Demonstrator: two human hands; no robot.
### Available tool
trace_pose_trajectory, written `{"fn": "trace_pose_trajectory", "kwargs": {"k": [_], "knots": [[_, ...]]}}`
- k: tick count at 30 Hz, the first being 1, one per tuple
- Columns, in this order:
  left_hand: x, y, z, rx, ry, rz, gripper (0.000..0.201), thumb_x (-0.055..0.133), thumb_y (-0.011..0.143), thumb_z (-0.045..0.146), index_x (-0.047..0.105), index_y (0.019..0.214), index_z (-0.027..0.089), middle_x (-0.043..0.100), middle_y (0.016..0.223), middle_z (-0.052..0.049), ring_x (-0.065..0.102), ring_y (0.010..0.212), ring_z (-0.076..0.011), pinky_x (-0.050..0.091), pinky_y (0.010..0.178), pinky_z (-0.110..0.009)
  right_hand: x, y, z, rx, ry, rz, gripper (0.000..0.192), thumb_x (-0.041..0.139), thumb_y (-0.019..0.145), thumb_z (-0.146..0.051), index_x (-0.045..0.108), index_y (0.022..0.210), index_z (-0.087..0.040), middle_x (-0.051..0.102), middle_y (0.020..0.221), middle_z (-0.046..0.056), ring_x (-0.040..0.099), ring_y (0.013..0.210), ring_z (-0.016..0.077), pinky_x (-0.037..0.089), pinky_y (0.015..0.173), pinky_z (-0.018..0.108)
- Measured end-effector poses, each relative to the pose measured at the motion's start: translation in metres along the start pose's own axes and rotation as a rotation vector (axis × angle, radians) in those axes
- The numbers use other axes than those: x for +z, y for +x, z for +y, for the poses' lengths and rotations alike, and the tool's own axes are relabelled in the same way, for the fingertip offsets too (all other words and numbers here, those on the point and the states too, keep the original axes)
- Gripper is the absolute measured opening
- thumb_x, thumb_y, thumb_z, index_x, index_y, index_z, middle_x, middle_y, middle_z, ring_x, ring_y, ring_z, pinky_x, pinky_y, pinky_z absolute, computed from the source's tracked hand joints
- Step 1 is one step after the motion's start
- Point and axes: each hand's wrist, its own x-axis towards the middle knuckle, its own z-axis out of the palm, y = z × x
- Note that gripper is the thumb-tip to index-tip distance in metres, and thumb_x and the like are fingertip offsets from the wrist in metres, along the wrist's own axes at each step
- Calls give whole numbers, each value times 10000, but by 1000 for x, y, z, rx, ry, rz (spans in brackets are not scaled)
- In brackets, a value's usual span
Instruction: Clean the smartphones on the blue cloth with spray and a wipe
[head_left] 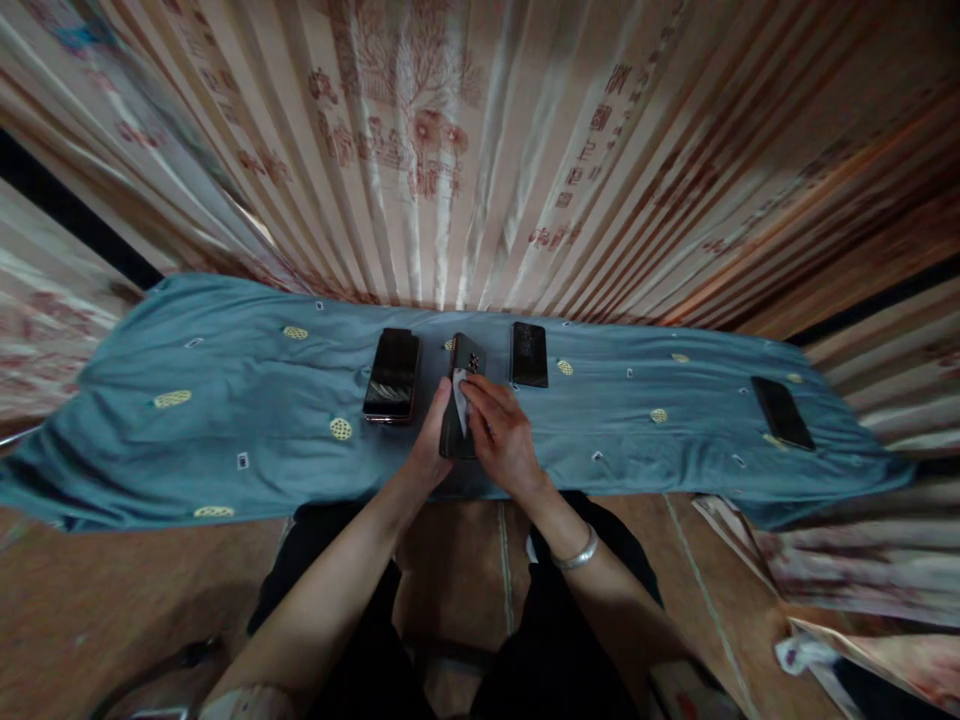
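A dark smartphone [452, 440] is held tilted over the blue cloth, its back with a camera cluster facing up. My left hand [432, 438] is closed on the phone's left side, with the thumb along its edge. The fingers of my right hand [504, 430] are bent and press a small pale grey piece, like a wipe or cloth [460, 402], against the phone's back. To the left lies a black-screened phone [394, 365], apparently stacked on another. Just to the right, another phone [529, 355] rests flat.
A blue cloth with yellow pineapple prints [247, 390] covers the long narrow table. One more dark phone [781, 412] lies near its right end. Printed curtains [450, 230] hang along the back and both sides. My legs are under the front edge, above a tiled floor [697, 580].
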Motion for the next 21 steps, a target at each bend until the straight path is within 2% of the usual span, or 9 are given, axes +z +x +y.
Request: {"fn": "trace_pose_trajectory", "kwargs": {"k": [5,9,12,15,17,21], "knots": [[15,-5,-11,-6,25,5,371,446,1072,326,757,1105,125,801,964,-70,741,1108,-182,573,988,-244,-6,2,13,49,-5,25,430,448,1036,-172,636,1420,-220,693,1389,133,657,1269,253,533,1121,471],[24,-4,-13,8,11,37,460,362,1099,305,763,953,133,789,862,-72,759,1033,-182,579,939,-240,-11,1,14,76,15,-13,441,443,1030,-167,652,1408,-255,684,1406,111,644,1286,253,523,1134,488],[26,1,-11,18,3,72,478,377,1096,316,731,805,180,743,726,-28,750,824,-147,585,814,-214,-13,-2,9,55,49,-65,431,447,1037,-179,657,1404,-261,690,1395,106,637,1290,257,537,1121,487],[22,7,-9,15,-2,108,493,441,1084,367,645,675,184,636,596,23,623,557,-80,527,616,-171,-13,-6,5,20,77,-95,422,441,1044,-178,667,1394,-251,696,1382,110,644,1273,251,557,1099,455],[17,11,-9,-4,0,97,484,547,1039,427,602,627,178,589,569,38,562,494,-66,489,561,-170,-13,-8,4,24,88,-114,429,434,1046,-168,666,1395,-259,698,1378,100,646,1273,241,561,1097,437],[9,17,-12,-30,0,45,410,671,961,454,621,662,179,587,596,52,558,520,-71,498,603,-188,-14,-10,5,70,61,-121,433,441,1048,-172,651,1410,-285,697,1377,77,654,1271,229,560,1110,437]]}}
